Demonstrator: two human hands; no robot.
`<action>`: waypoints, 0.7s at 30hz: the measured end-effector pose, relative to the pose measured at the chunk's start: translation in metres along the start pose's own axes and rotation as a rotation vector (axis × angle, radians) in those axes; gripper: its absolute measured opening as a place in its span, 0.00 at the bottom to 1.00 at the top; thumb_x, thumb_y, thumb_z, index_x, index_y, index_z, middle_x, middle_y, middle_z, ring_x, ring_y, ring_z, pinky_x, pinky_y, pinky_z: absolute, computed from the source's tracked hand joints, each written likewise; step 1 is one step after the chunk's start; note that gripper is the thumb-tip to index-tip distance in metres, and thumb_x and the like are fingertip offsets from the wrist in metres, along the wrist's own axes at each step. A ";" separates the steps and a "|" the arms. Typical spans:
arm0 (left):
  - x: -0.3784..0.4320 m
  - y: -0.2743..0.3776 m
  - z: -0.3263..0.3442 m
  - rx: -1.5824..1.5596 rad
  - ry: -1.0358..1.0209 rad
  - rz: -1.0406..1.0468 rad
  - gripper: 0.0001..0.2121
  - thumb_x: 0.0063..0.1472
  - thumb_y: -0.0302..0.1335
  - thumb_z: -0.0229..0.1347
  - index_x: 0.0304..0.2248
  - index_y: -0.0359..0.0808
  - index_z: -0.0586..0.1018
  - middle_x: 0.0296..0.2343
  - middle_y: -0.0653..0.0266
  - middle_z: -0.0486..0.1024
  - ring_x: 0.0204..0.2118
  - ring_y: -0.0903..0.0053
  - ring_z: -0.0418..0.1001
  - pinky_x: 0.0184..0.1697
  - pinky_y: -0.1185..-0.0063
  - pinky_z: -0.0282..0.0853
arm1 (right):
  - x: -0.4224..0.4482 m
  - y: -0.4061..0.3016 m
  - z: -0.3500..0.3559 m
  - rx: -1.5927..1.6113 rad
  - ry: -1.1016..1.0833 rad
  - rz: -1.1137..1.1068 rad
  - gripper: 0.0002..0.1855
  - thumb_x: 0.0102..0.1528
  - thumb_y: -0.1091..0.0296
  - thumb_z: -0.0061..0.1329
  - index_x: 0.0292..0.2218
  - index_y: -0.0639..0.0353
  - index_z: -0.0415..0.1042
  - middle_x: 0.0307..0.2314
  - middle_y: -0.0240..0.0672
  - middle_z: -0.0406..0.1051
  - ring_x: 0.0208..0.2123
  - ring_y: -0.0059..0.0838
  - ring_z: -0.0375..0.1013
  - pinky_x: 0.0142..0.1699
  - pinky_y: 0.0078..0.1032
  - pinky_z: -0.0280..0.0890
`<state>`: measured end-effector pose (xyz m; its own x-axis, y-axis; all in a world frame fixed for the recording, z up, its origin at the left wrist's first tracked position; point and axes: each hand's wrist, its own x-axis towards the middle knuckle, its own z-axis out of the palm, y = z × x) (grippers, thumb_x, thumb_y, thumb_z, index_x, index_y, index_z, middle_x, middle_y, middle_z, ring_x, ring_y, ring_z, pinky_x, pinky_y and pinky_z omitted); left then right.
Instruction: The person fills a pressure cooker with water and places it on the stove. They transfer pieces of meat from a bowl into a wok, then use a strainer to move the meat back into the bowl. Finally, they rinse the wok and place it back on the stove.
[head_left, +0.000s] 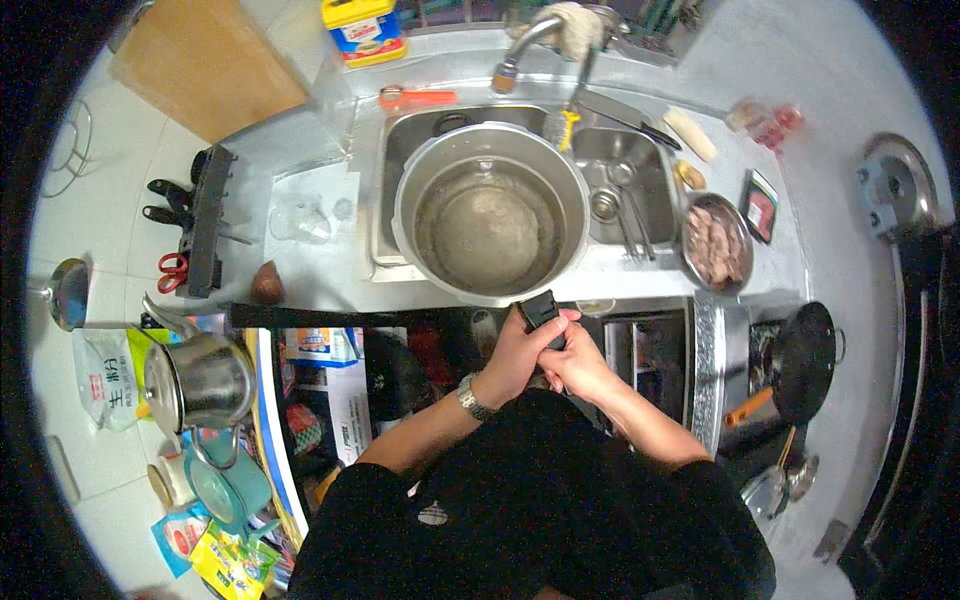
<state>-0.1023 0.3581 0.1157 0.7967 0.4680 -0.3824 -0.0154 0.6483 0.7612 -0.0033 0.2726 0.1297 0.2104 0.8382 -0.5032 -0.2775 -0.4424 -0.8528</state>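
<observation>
A large metal pot (487, 142) is over the left basin of the double sink (367, 247). Clear water (487, 232) appears to lie inside it. From its near side a black handle (541, 309) points towards me. My left hand (517, 349), with a metal-band watch (472, 397) at the wrist, is wrapped around this handle. On the same handle, my right hand (583, 358) grips from the other side, and its fingers meet those of the left. Whether the pot rests on the sink rim cannot be told.
Above the sink are a faucet (525, 45) and a cleaver (622, 116). A bowl of meat pieces (716, 244) stands on the right counter, beyond which is a wok (806, 364). At left are a knife rack (202, 225) and a steel kettle (199, 379).
</observation>
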 end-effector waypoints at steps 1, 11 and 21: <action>-0.009 -0.004 0.010 0.003 -0.029 0.023 0.11 0.62 0.29 0.51 0.40 0.31 0.77 0.37 0.64 0.77 0.37 0.78 0.74 0.44 0.77 0.69 | -0.017 -0.002 -0.001 0.012 0.008 0.001 0.15 0.48 0.80 0.45 0.40 0.64 0.65 0.15 0.30 0.65 0.10 0.20 0.62 0.13 0.19 0.56; -0.060 -0.030 0.082 0.225 -0.626 0.016 0.22 0.60 0.29 0.51 0.52 0.27 0.67 0.50 0.53 0.70 0.52 0.68 0.68 0.57 0.68 0.61 | -0.170 -0.011 -0.010 0.049 0.233 -0.004 0.25 0.47 0.75 0.45 0.48 0.62 0.60 0.14 0.28 0.63 0.10 0.20 0.62 0.13 0.20 0.57; -0.114 -0.032 0.165 0.208 -0.832 -0.258 0.24 0.57 0.28 0.57 0.51 0.32 0.63 0.52 0.42 0.65 0.54 0.56 0.66 0.58 0.62 0.60 | -0.284 0.007 0.014 0.263 0.567 -0.152 0.36 0.48 0.71 0.46 0.58 0.59 0.50 0.18 0.33 0.66 0.13 0.24 0.66 0.17 0.22 0.62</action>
<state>-0.0929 0.1843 0.2216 0.9418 -0.3167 -0.1126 0.2700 0.5130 0.8148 -0.0783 0.0359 0.2687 0.7082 0.5550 -0.4364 -0.4109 -0.1785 -0.8940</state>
